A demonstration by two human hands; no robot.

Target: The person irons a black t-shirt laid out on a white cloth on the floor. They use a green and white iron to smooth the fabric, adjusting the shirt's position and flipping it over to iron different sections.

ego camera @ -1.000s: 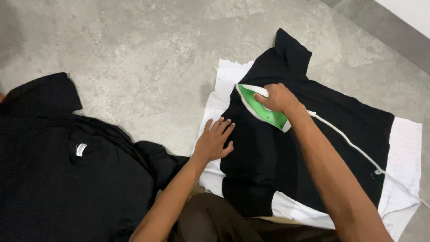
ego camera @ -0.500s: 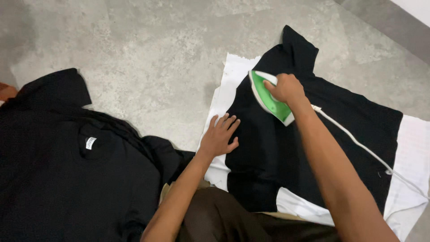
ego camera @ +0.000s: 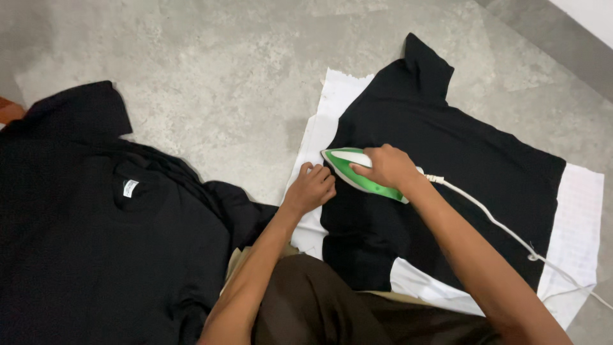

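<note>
Your right hand (ego camera: 386, 167) closed around a green-and-white iron (ego camera: 357, 174), handle hidden beneath it, on a black shirt (ego camera: 447, 160), your left hand (ego camera: 311, 190) curled, fingertips pressing the white cloth (ego camera: 316, 137), white cord (ego camera: 504, 223) running off frame.

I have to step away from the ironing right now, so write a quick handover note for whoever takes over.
Right hand grips the green and white iron, which sits on the left part of the black shirt.
Left hand presses the shirt's left edge, fingers curled, beside the iron's tip.
The shirt lies flat on a white cloth on the grey floor; the iron's cord trails right across it.
A pile of black garments lies to the left.
How much of the shirt is ironed cannot be told.
</note>
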